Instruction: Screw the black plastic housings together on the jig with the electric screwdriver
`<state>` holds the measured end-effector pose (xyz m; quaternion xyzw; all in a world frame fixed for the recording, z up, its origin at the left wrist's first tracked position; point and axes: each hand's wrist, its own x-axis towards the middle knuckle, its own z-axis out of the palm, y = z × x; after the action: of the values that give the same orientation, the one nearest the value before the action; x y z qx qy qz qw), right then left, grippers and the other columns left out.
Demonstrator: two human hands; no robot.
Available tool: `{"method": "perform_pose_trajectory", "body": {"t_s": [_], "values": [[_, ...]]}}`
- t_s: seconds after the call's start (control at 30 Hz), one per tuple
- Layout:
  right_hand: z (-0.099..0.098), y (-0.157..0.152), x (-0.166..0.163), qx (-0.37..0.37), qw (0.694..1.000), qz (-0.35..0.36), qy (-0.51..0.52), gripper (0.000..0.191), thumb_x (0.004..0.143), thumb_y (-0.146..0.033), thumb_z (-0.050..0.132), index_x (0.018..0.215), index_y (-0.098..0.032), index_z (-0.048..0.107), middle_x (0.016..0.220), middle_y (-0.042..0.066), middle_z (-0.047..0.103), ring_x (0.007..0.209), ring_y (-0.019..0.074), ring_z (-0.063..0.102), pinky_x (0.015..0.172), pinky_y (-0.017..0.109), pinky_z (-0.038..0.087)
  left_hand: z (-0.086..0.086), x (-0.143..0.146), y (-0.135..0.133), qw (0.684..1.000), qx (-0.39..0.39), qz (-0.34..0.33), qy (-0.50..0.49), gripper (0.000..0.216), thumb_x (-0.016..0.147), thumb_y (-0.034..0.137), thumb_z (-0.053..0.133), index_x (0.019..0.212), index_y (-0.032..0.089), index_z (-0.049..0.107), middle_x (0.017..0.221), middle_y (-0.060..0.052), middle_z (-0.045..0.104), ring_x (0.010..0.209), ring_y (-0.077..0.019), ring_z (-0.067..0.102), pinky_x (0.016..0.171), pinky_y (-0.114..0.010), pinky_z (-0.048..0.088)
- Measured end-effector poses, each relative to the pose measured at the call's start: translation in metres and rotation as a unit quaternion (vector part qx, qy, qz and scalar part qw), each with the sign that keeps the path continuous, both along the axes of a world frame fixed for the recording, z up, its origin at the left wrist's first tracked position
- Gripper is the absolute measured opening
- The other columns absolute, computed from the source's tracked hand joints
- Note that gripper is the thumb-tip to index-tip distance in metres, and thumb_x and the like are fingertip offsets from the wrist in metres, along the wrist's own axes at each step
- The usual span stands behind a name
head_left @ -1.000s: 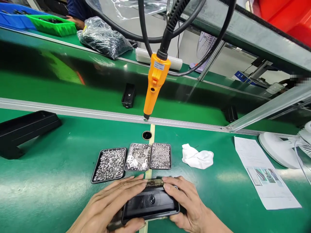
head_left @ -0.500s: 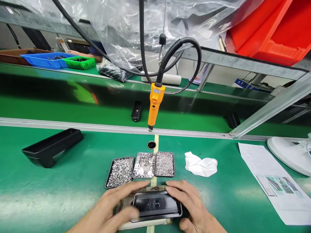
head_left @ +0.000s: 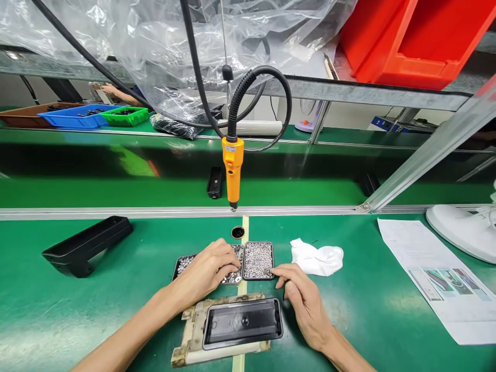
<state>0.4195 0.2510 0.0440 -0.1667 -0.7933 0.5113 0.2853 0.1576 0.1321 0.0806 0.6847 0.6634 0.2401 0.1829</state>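
- At far left on the green table (head_left: 155, 243), a black trough-shaped part (head_left: 87, 245).
- Next, the left tray (head_left: 183, 263) of metal pieces, partly hidden.
- Left hand (head_left: 215, 262), fingers curled down over the middle tray (head_left: 233, 278) of washers; cannot tell whether gripping any.
- Nearer, on a stained fixture (head_left: 189, 338), the black case (head_left: 244, 321), hollow side up.
- Then the right tray (head_left: 258, 260) of small nuts.
- Right hand (head_left: 304, 305) half open, thumb apart, seemingly unladen, index fingertip by that tray's near right corner.
- Beyond, a white cloth (head_left: 318, 258).

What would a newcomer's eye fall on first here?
The orange power tool hanging tip-down near the centre stands out first, then the red bin at upper right. Below, the left hand is over the middle tray, and the right hand is at the right tray.
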Motion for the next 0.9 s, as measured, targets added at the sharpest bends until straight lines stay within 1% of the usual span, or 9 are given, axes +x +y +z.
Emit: {"method": "perform_pose_trajectory", "body": {"t_s": [0.17, 0.3, 0.4, 0.5, 0.57, 0.63, 0.73, 0.8, 0.9], "values": [[0.001, 0.001, -0.002, 0.018, 1.0, 0.002, -0.008, 0.03, 0.108, -0.032, 0.041, 0.128, -0.027, 0.063, 0.113, 0.006, 0.061, 0.109, 0.0181, 0.058, 0.094, 0.033, 0.046, 0.002, 0.002, -0.004, 0.996, -0.013, 0.052, -0.068, 0.028, 0.106, 0.029, 0.045, 0.095, 0.02, 0.069, 0.097, -0.005, 0.068, 0.097, -0.0238, 0.056, 0.088, -0.038, 0.044], [0.001, 0.002, -0.004, 0.011, 1.0, -0.001, -0.02, 0.029, 0.108, -0.031, 0.042, 0.125, -0.026, 0.065, 0.113, 0.006, 0.061, 0.105, 0.017, 0.06, 0.092, 0.032, 0.047, 0.005, 0.003, -0.01, 0.979, -0.044, 0.137, -0.145, 0.033, 0.104, 0.043, 0.049, 0.096, 0.021, 0.072, 0.097, -0.004, 0.07, 0.092, -0.0232, 0.062, 0.081, -0.035, 0.048], [0.002, 0.003, -0.006, 0.013, 0.999, -0.009, -0.03, 0.028, 0.107, -0.032, 0.043, 0.123, -0.027, 0.066, 0.114, 0.005, 0.062, 0.1, 0.0164, 0.061, 0.088, 0.031, 0.049, 0.009, 0.004, -0.013, 0.964, -0.064, 0.17, -0.197, 0.04, 0.102, 0.051, 0.049, 0.093, 0.019, 0.072, 0.091, -0.003, 0.071, 0.084, -0.0219, 0.065, 0.073, -0.031, 0.049], [0.002, 0.003, -0.007, 0.02, 0.999, -0.021, -0.037, 0.027, 0.106, -0.032, 0.046, 0.12, -0.026, 0.068, 0.115, 0.006, 0.063, 0.1, 0.017, 0.062, 0.084, 0.029, 0.05, 0.02, 0.007, -0.017, 0.953, -0.079, 0.178, -0.234, 0.044, 0.1, 0.054, 0.051, 0.088, 0.018, 0.071, 0.085, -0.003, 0.07, 0.078, -0.0203, 0.064, 0.068, -0.028, 0.048], [0.002, 0.003, -0.008, 0.024, 0.999, -0.027, -0.036, 0.025, 0.106, -0.032, 0.048, 0.119, -0.026, 0.068, 0.114, 0.006, 0.064, 0.098, 0.0169, 0.062, 0.081, 0.029, 0.051, 0.032, 0.012, -0.023, 0.948, -0.082, 0.182, -0.25, 0.04, 0.099, 0.054, 0.053, 0.089, 0.019, 0.07, 0.087, -0.003, 0.069, 0.08, -0.0201, 0.062, 0.07, -0.029, 0.048], [0.002, 0.003, -0.008, 0.028, 0.999, -0.031, -0.034, 0.025, 0.105, -0.032, 0.05, 0.119, -0.025, 0.069, 0.113, 0.006, 0.065, 0.092, 0.0158, 0.062, 0.077, 0.028, 0.051, 0.046, 0.019, -0.033, 0.954, -0.079, 0.158, -0.242, 0.033, 0.1, 0.05, 0.055, 0.088, 0.022, 0.069, 0.092, -0.002, 0.069, 0.089, -0.0208, 0.062, 0.079, -0.031, 0.049], [0.002, 0.003, -0.008, 0.028, 0.998, -0.033, -0.038, 0.024, 0.105, -0.032, 0.051, 0.118, -0.025, 0.069, 0.114, 0.006, 0.065, 0.085, 0.0142, 0.061, 0.074, 0.027, 0.05, 0.062, 0.032, -0.05, 0.982, -0.079, 0.045, -0.164, 0.025, 0.105, 0.037, 0.049, 0.09, 0.025, 0.066, 0.109, -0.002, 0.065, 0.108, -0.0216, 0.059, 0.093, -0.033, 0.048], [0.002, 0.003, -0.008, 0.025, 0.998, -0.034, -0.043, 0.024, 0.104, -0.032, 0.051, 0.118, -0.025, 0.069, 0.115, 0.006, 0.064, 0.084, 0.014, 0.06, 0.073, 0.028, 0.05, 0.065, 0.039, -0.058, 0.993, -0.082, -0.015, -0.082, 0.024, 0.106, 0.029, 0.046, 0.093, 0.026, 0.066, 0.118, -0.004, 0.061, 0.117, -0.0224, 0.055, 0.098, -0.035, 0.049], [0.002, 0.003, -0.008, 0.024, 0.998, -0.036, -0.042, 0.024, 0.104, -0.032, 0.052, 0.118, -0.024, 0.069, 0.115, 0.007, 0.064, 0.083, 0.0138, 0.06, 0.073, 0.028, 0.05, 0.059, 0.044, -0.06, 0.998, -0.042, -0.043, 0.004, 0.021, 0.102, 0.022, 0.054, 0.089, 0.027, 0.07, 0.116, -0.005, 0.061, 0.119, -0.025, 0.055, 0.098, -0.036, 0.052]]}}
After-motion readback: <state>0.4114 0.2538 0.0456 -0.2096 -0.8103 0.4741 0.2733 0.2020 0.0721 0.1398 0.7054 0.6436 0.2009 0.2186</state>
